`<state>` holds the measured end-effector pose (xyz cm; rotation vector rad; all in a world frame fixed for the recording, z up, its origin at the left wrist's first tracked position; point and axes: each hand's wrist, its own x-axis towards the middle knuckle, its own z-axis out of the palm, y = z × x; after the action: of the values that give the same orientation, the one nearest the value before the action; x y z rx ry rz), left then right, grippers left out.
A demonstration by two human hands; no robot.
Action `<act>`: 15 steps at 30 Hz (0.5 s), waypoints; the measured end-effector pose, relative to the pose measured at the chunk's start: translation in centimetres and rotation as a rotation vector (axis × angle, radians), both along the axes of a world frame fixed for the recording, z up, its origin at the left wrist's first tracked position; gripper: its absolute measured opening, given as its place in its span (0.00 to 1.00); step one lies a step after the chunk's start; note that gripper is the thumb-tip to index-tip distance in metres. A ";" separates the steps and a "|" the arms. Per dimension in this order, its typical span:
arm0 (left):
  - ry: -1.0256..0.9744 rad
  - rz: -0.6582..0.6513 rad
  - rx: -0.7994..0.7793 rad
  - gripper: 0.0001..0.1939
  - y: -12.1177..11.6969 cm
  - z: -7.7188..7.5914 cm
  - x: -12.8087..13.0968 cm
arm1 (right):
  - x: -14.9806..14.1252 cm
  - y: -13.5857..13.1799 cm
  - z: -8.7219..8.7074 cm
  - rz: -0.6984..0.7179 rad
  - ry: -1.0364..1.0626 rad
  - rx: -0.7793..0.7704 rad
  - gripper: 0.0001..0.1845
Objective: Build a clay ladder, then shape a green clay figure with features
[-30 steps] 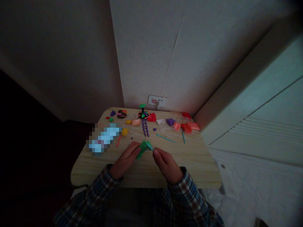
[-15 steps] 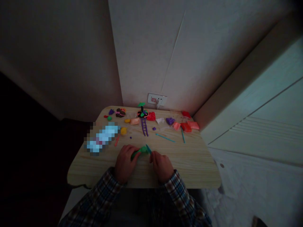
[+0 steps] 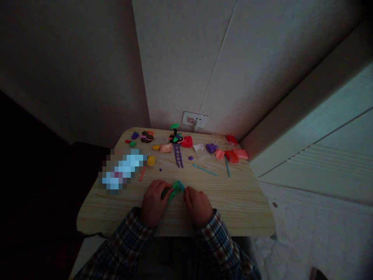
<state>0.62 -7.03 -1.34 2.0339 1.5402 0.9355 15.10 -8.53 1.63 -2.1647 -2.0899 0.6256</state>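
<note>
My left hand [image 3: 156, 202] pinches a piece of green modelling clay [image 3: 175, 188] between thumb and fingers, above the front half of the wooden table. Opposite it, my right hand [image 3: 198, 205] is closed around a blue clay knife [image 3: 181, 185], whose blade meets the right side of the green clay. Part of the clay is hidden behind the left fingers. Beyond my hands stands a purple clay ladder [image 3: 178, 155], its top at a dark clay figure with a green top [image 3: 175, 137].
On the table [image 3: 227, 210], two thin teal sticks [image 3: 204, 170] lie at right. Red and pink clay packets [image 3: 232, 156] are behind them. A yellow clay lump [image 3: 150, 160] and a pink-orange stick [image 3: 142, 174] are at left, near a blurred-out light-blue object [image 3: 124, 171]. A wall socket [image 3: 194, 119] is behind.
The knife blade has moved from standing beside the green clay's tip to pressing into it. The clay has bent, and some now hangs lower. My view has shifted slightly.
</note>
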 end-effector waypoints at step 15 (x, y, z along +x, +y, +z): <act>0.117 -0.085 0.050 0.08 0.5 -0.1 -0.1 | -0.8 0.2 1.1 0.078 -0.243 -0.155 0.17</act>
<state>0.52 -6.58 -1.46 2.2066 1.4893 0.8442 14.28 -8.36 2.78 -2.3582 -2.3278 0.5747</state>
